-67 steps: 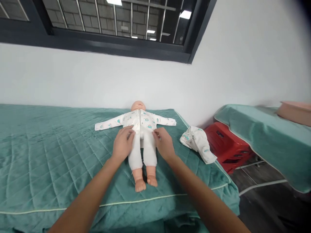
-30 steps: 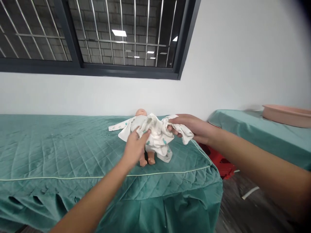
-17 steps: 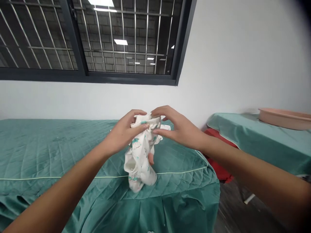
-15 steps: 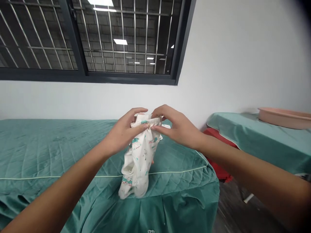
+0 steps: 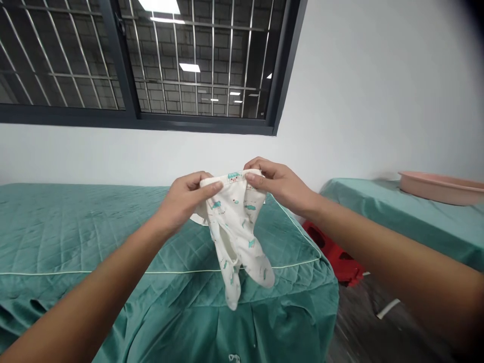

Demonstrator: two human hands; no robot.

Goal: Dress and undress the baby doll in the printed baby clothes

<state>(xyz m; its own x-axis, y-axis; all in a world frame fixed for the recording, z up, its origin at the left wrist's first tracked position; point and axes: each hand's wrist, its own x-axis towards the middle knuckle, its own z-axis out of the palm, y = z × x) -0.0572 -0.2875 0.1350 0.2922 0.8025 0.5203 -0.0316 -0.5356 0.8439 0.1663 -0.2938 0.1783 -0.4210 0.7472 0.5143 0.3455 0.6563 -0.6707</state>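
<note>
The person's left hand (image 5: 185,199) holds one side of the top of some small white pants (image 5: 240,217), with its thumb in front and its other fingers tucked behind. The right hand (image 5: 282,184) pinches the other side in the same way, a little higher up. Both hands are full, and the top edge is pulled nearly straight between them

The pants have green pictures on them. They hang above the near side of the green bed (image 5: 124,227), and their two legs dangle across the pale line of its edge. The tips look round like socks. It is hard to tell if they brush the cover

So picking up the pants and spreading the top looks done. Letting go and putting them down are not done yet. The legs look floppy, as if nothing is in them

A bit of white cloth (image 5: 199,220) peeks out behind the pants, under the left hand, but most of it is hidden, so nobody can tell what it is. Off to the right, a red plastic thing (image 5: 335,257) sits low beside the bed, and a pink tub (image 5: 440,187) rests on another green cover (image 5: 378,217)
</note>
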